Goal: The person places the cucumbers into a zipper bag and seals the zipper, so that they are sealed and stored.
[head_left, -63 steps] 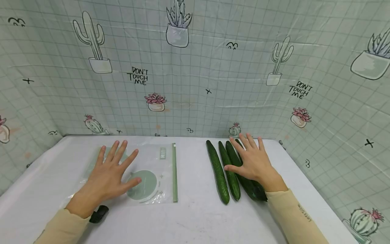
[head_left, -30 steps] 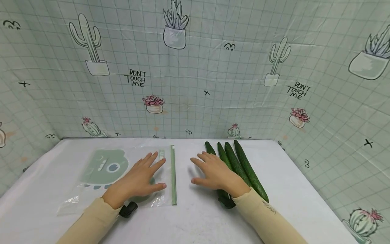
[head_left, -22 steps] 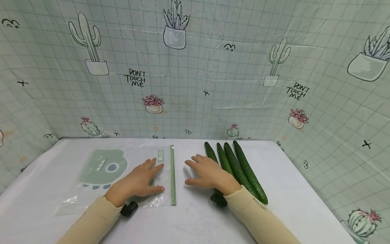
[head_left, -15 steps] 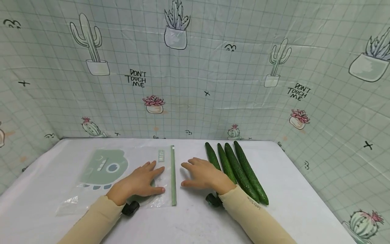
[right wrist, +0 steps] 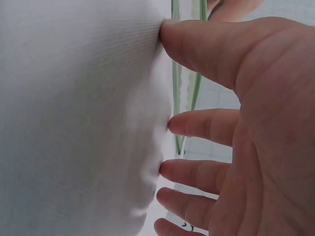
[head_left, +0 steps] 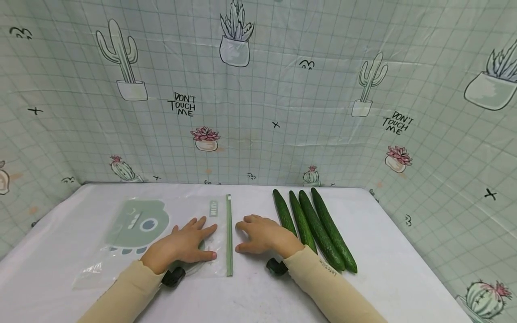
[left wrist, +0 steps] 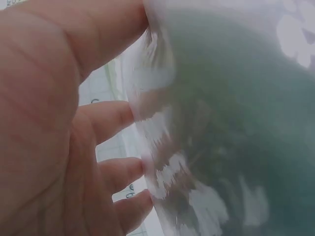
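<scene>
1. Left hand: mine, bare, fingers spread, grasping nothing; thumb and fingertips touch the bag.
2. Right hand: mine, bare, fingers apart and slightly bent, grasping nothing; thumb and fingertips at the table, just beside the bag. My two hands are apart, the strip between them.
3. Bag: clear plastic, lying flat under my left hand, on the left part of the table.
4. Print: green creature with a round eye, on the bag.
5. Strip: green, along the bag's right edge.
6. Cucumbers: four, dark green, side by side, to the right of my right hand; the leftmost one's near end is hidden behind my wrist.
7. Sleeves: two, cream, the right one lettered.
8. Table: white.
9. Backdrop: pale grid with potted cacti, behind the table.
</scene>
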Available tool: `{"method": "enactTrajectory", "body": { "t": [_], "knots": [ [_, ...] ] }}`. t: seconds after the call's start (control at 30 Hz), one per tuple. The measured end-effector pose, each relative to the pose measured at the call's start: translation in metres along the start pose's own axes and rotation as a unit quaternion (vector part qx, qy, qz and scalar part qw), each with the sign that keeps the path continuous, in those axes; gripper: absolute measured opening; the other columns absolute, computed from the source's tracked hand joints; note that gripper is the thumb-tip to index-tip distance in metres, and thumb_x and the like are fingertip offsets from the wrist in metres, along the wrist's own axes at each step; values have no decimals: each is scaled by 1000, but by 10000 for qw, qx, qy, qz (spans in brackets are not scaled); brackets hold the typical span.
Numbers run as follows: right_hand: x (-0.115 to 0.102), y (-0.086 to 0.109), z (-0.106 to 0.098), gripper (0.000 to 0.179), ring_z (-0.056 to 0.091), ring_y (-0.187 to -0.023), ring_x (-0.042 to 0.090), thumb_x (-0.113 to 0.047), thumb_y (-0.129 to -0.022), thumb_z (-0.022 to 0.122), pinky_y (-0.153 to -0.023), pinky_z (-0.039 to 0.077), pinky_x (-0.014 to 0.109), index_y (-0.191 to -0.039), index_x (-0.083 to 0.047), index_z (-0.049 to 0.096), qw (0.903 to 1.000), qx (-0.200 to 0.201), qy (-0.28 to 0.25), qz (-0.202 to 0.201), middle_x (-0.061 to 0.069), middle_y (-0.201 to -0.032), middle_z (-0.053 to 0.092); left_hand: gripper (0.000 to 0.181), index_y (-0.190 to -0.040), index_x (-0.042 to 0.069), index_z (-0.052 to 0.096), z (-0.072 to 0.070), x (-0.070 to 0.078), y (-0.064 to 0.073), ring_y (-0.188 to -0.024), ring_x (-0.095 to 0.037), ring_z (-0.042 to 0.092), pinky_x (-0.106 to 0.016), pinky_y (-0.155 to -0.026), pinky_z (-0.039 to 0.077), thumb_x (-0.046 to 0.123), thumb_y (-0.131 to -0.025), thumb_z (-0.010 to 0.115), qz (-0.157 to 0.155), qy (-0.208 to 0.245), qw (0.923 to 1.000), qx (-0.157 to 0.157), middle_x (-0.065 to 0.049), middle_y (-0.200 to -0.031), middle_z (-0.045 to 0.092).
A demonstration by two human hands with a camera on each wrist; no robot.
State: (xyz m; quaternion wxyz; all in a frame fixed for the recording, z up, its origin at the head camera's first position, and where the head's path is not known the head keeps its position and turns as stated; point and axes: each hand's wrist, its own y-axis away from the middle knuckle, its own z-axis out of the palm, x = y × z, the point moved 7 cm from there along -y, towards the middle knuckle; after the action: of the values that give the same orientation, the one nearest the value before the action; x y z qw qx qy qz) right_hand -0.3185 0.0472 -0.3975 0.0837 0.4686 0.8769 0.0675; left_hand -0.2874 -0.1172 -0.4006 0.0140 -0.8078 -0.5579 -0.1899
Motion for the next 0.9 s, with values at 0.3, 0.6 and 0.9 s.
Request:
{"method": "enactTrajectory", "body": {
  "t": [0.3,0.6,0.9],
  "knots": [
    [-2,-2,4,65,30,-139,24,-57,-87,60,-111,34,43,-144,-31,44,9998,-6,-142,-101,4,-152,34,80,-145,11,43,-2,1,3,-139,-45,21,-76,-101,18,52,-82,69,76,-56,9999,57,-24,-152,26],
    [-6,-2,7,66,28,-141,24,-57,-88,58,-112,33,43,-146,-30,41,9996,-46,-182,-208,5,-153,31,81,-145,11,43,0,1,3,-139,-45,21,-76,-100,19,53,-82,69,69,-115,9999,20,-24,-152,26],
    [-8,-3,5,65,29,-140,25,-56,-89,58,-111,34,43,-145,-27,44,9995,135,-77,-290,6,-152,33,81,-145,11,44,-1,1,1,-138,-45,22,-76,-100,20,54,-81,68,103,-180,9998,71,-24,-151,28]
  ]
}}
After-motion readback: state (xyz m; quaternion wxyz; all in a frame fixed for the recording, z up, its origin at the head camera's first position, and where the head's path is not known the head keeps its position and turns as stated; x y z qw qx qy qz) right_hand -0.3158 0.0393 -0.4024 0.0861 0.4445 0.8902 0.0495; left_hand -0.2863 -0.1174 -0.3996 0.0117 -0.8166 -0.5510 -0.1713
